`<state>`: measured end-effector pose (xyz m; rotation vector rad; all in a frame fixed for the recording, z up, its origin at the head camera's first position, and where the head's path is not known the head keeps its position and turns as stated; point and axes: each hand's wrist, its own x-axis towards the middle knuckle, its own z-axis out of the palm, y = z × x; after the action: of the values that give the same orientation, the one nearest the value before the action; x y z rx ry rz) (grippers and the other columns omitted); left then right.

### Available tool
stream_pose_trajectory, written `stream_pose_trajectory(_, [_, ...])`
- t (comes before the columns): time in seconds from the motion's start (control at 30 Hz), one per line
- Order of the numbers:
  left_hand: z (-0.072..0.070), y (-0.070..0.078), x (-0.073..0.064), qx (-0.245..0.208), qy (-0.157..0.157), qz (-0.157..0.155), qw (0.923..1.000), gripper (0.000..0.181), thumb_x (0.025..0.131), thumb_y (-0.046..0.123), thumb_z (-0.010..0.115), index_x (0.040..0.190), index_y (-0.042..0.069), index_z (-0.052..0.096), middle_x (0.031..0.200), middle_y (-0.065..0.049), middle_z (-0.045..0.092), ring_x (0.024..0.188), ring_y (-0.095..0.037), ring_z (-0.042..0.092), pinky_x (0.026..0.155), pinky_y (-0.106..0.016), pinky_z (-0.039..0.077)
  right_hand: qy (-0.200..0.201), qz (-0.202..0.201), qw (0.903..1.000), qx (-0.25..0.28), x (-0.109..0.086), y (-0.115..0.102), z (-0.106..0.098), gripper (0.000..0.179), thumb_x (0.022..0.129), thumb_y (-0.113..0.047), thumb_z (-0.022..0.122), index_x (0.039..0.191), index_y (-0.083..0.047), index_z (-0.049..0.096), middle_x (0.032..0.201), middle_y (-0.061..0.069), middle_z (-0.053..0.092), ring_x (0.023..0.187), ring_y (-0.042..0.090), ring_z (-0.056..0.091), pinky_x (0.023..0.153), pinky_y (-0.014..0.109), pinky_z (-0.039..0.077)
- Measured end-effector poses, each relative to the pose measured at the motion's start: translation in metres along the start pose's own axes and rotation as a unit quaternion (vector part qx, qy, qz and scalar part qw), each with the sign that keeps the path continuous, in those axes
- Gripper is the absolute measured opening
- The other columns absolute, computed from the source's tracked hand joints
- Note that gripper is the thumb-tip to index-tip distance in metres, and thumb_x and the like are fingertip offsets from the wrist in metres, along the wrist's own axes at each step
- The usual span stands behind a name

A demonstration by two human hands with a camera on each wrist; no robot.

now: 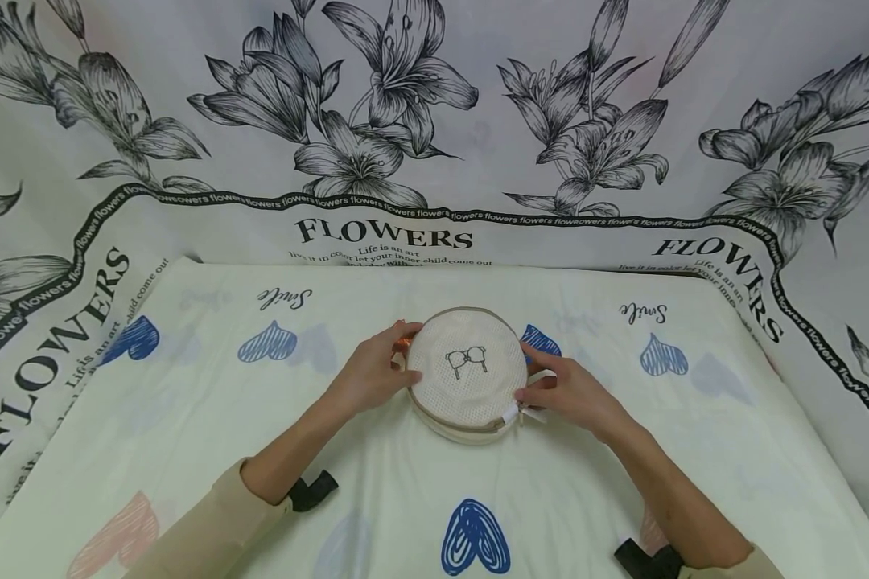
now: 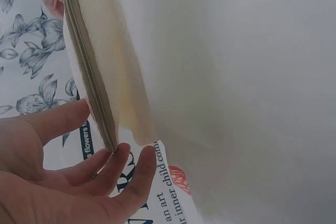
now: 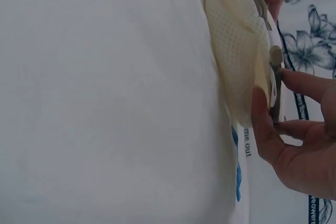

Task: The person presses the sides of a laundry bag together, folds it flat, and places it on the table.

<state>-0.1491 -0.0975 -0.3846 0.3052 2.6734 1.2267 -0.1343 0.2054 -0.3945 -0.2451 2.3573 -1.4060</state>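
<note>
Round cream mesh zip pouch (image 1: 471, 398), black line drawing (image 1: 467, 358) on top, is btwn L hand (image 1: 372, 368) & R hand (image 1: 572, 392). L grips L rim w/ thumb + fingers; R pinches R rim, small white tag (image 1: 510, 413) just beside fingertips. Under both grips: cream cloth (image 1: 398, 490) w/ blue heart prints (image 1: 475, 519).
</note>
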Motion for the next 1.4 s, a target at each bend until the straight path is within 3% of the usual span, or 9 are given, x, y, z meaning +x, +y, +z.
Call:
stream_pose_trajectory(0.17, [0.001, -0.001, 0.001, 0.005, -0.010, -0.004, 0.9999, 0.070, 0.084, 0.007, 0.078, 0.147, 0.013, 0.047, 0.123, -0.011, 0.063, 0.098, -0.025, 0.062, 0.084, -0.036, 0.054, 0.031, 0.012, 0.9981, -0.053, -0.001, -0.001, 0.004, 0.080, 0.086, -0.025, 0.078, 0.153, -0.007, 0.037, 0.119, 0.015, 0.053, 0.112, 0.030, 0.061, 0.091, 0.039, 0.051])
stream_pose_trajectory(0.3, [0.000, -0.001, 0.001, 0.007, -0.017, -0.003, 0.9998, 0.069, 0.085, 0.007, 0.077, 0.147, 0.012, 0.046, 0.129, -0.012, 0.061, 0.108, -0.027, 0.063, 0.089, -0.039, 0.054, 0.033, 0.022, 0.9980, -0.050, 0.000, 0.000, 0.005, 0.081, 0.086, -0.025, 0.078, 0.154, -0.009, 0.036, 0.130, 0.017, 0.048, 0.119, 0.034, 0.058, 0.099, 0.049, 0.047])
stream_pose_trajectory(0.43, [0.000, -0.001, 0.002, 0.010, -0.021, -0.004, 0.9997, 0.070, 0.085, 0.006, 0.077, 0.147, 0.011, 0.046, 0.131, -0.013, 0.059, 0.111, -0.027, 0.062, 0.089, -0.038, 0.056, 0.024, 0.027, 0.9984, -0.044, 0.002, 0.000, 0.005, 0.082, 0.086, -0.023, 0.078, 0.154, -0.008, 0.035, 0.140, 0.020, 0.045, 0.119, 0.034, 0.058, 0.098, 0.048, 0.048])
stream_pose_trajectory(0.67, [0.000, -0.003, 0.004, 0.018, -0.020, 0.009, 0.9996, 0.070, 0.084, 0.005, 0.078, 0.147, 0.008, 0.046, 0.117, -0.012, 0.062, 0.104, -0.025, 0.061, 0.087, -0.036, 0.056, 0.019, 0.023, 0.9971, -0.071, 0.005, 0.000, 0.005, 0.082, 0.087, -0.021, 0.078, 0.154, -0.005, 0.034, 0.145, 0.023, 0.044, 0.118, 0.034, 0.060, 0.098, 0.048, 0.049])
stream_pose_trajectory(0.97, [0.005, -0.011, 0.008, 0.027, -0.027, 0.010, 0.9992, 0.071, 0.084, 0.006, 0.078, 0.147, 0.007, 0.046, 0.114, -0.010, 0.062, 0.101, -0.022, 0.062, 0.086, -0.034, 0.055, 0.020, 0.020, 0.9947, -0.099, 0.008, 0.003, 0.009, 0.083, 0.087, -0.020, 0.078, 0.154, -0.001, 0.033, 0.138, 0.023, 0.050, 0.113, 0.031, 0.062, 0.092, 0.042, 0.054])
stream_pose_trajectory(1.1, [0.008, -0.008, 0.004, 0.069, -0.021, 0.046, 0.9963, 0.069, 0.085, 0.003, 0.076, 0.147, 0.006, 0.045, 0.133, -0.015, 0.055, 0.116, -0.028, 0.058, 0.094, -0.039, 0.052, 0.023, 0.008, 0.9929, -0.116, 0.007, 0.004, 0.011, 0.083, 0.088, -0.019, 0.077, 0.154, 0.000, 0.031, 0.136, 0.022, 0.048, 0.113, 0.032, 0.062, 0.091, 0.042, 0.055])
stream_pose_trajectory(1.23, [0.015, -0.002, -0.004, 0.136, -0.007, 0.092, 0.9863, 0.066, 0.086, -0.001, 0.068, 0.148, 0.008, 0.047, 0.153, -0.017, 0.038, 0.138, -0.033, 0.042, 0.104, -0.045, 0.046, 0.042, -0.035, 0.9871, -0.151, 0.003, 0.002, 0.014, 0.082, 0.089, -0.019, 0.075, 0.154, 0.000, 0.030, 0.152, 0.020, 0.035, 0.116, 0.034, 0.061, 0.093, 0.044, 0.054])
stream_pose_trajectory(1.33, [0.020, 0.000, -0.009, 0.175, 0.006, 0.117, 0.9777, 0.064, 0.087, -0.003, 0.064, 0.148, 0.008, 0.047, 0.157, -0.017, 0.033, 0.142, -0.033, 0.035, 0.104, -0.048, 0.045, 0.059, -0.071, 0.9759, -0.198, -0.001, 0.000, 0.019, 0.080, 0.092, -0.026, 0.072, 0.156, -0.005, 0.029, 0.162, 0.012, 0.023, 0.133, 0.034, 0.049, 0.105, 0.048, 0.045])
stream_pose_trajectory(1.4, [0.023, 0.002, -0.011, 0.188, 0.008, 0.129, 0.9736, 0.063, 0.088, -0.002, 0.063, 0.148, 0.006, 0.045, 0.158, -0.017, 0.030, 0.144, -0.034, 0.032, 0.108, -0.049, 0.042, 0.066, -0.092, 0.9656, -0.234, -0.003, -0.002, 0.023, 0.080, 0.094, -0.034, 0.069, 0.157, -0.008, 0.028, 0.165, 0.007, 0.017, 0.145, 0.031, 0.033, 0.111, 0.050, 0.036])
